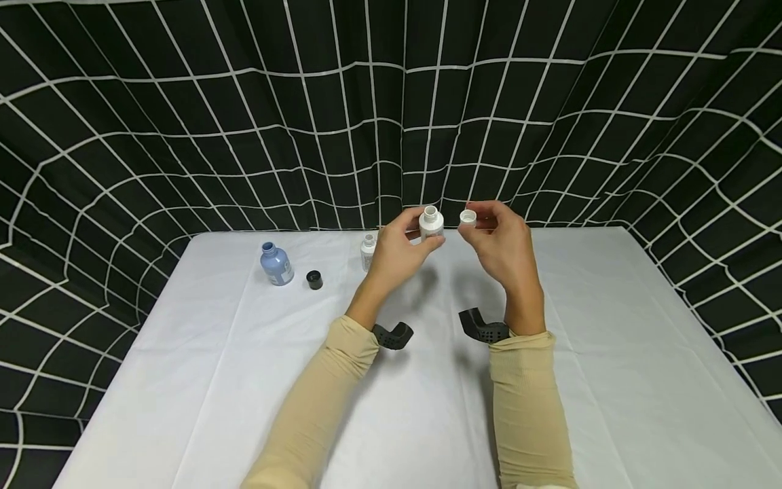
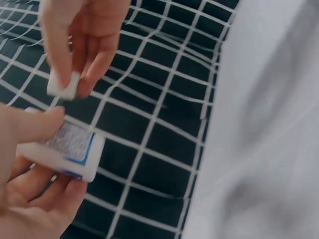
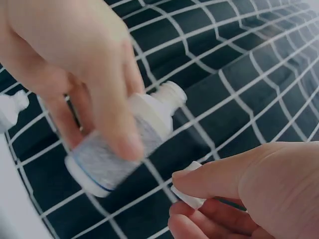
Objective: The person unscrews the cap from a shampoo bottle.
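My left hand (image 1: 400, 248) grips a small white bottle (image 1: 431, 225) with a printed label, held up above the table with its neck uncapped. The bottle (image 2: 67, 152) lies across my left fingers, and it shows again as the white bottle (image 3: 127, 137) in the right wrist view. Just to its right, my right hand (image 1: 497, 241) pinches the white cap (image 1: 468, 218) between thumb and fingertips, a short gap from the bottle's neck. The cap (image 2: 62, 87) and cap (image 3: 188, 191) are partly hidden by fingers.
A white-clothed table (image 1: 611, 353) has a blue bottle (image 1: 276, 264) at the back left, with a black cap (image 1: 314, 279) beside it. Another small white bottle (image 1: 368, 251) stands behind my left hand. A black grid-patterned curtain (image 1: 391, 102) surrounds the table.
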